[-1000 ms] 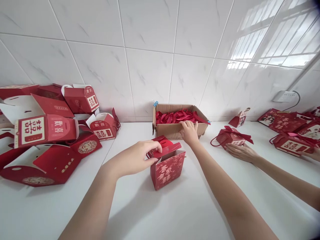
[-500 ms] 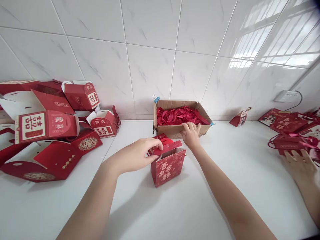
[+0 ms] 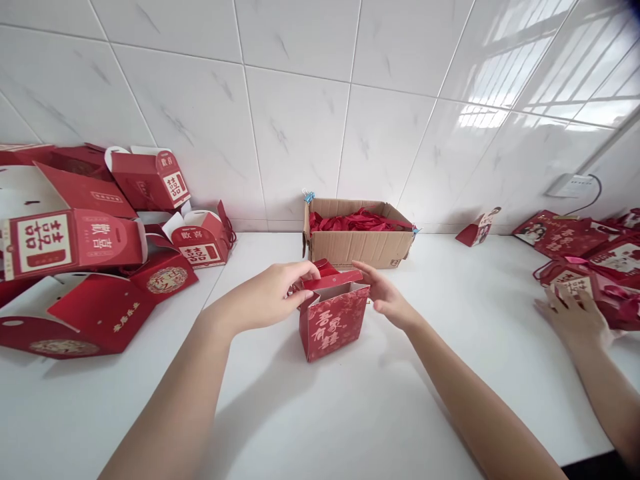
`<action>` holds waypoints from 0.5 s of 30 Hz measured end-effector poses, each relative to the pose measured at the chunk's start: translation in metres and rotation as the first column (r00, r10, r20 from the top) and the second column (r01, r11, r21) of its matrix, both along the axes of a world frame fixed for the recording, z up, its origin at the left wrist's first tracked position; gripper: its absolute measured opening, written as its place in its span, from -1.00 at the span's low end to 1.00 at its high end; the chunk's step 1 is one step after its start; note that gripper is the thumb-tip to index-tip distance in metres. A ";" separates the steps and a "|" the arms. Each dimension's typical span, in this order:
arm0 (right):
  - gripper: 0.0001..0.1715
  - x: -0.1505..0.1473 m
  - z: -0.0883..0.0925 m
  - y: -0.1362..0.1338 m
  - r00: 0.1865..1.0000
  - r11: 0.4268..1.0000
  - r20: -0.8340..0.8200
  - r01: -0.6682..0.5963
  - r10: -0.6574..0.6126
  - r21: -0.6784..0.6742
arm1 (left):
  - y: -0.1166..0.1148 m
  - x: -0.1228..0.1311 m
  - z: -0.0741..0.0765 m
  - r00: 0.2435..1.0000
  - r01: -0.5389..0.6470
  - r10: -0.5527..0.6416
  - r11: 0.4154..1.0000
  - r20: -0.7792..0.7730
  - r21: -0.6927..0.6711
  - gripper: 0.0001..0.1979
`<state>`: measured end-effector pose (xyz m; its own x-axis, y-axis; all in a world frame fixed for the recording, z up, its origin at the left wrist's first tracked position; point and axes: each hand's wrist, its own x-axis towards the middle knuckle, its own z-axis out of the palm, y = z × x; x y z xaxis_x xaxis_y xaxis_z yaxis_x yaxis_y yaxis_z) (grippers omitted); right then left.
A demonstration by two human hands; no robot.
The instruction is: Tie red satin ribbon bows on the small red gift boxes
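Observation:
A red gift box [image 3: 336,323] with pale lettering stands upright on the white table, its top open and a red flap raised at the back. My left hand [image 3: 273,293] is closed on its upper left edge, thumb at the front and fingers behind. Just right of the box, my right hand [image 3: 393,300] is open with fingers extended; I cannot tell whether the fingertips touch the box. Behind it sits a cardboard carton [image 3: 357,248] holding red ribbons [image 3: 357,220], with blue clips at its corners.
At the left lies a pile of red paper boxes [image 3: 107,240]. A small red triangular box [image 3: 477,230] stands near the tiled wall. At the right, another person's hand [image 3: 577,317] touches one of several red boxes and bags [image 3: 565,237]. A white socket strip [image 3: 570,185] is there too.
My right hand has left the carton's front rim and come down beside the gift box. The carton's front wall now stands higher over the ribbons. My left hand stays at the box.

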<state>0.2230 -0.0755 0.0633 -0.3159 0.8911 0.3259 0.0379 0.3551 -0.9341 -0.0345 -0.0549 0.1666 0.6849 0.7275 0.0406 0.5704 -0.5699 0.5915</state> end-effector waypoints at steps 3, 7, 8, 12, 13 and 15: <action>-0.24 -0.012 -0.007 -0.014 0.983 0.980 -0.010 0.179 -0.181 -0.083 | 0.002 0.004 -0.002 0.998 -0.025 0.027 0.999 0.053 -0.042 -0.70; -0.67 -0.019 -0.012 -0.025 0.941 0.940 -0.011 0.337 -0.338 -0.054 | 0.005 0.011 -0.008 0.991 -0.073 0.072 0.997 0.113 0.005 -0.66; -0.71 -0.019 -0.012 -0.027 0.940 0.939 -0.022 0.339 -0.340 -0.052 | 0.006 0.013 -0.010 0.990 -0.068 0.067 0.998 0.127 0.006 -0.66; -0.76 -0.018 -0.012 -0.032 0.920 0.923 -0.091 0.375 -0.382 -0.080 | 0.011 0.019 -0.019 0.982 0.054 -0.035 0.994 0.183 -0.096 -0.69; -0.77 -0.018 -0.012 -0.033 0.915 0.920 -0.105 0.382 -0.390 -0.088 | 0.012 0.021 -0.021 0.979 0.087 -0.062 0.989 0.195 -0.123 -0.69; -0.76 -0.018 -0.012 -0.033 0.907 0.915 -0.129 0.389 -0.401 -0.104 | 0.015 0.024 -0.026 0.969 0.126 -0.089 0.981 0.232 -0.148 -0.69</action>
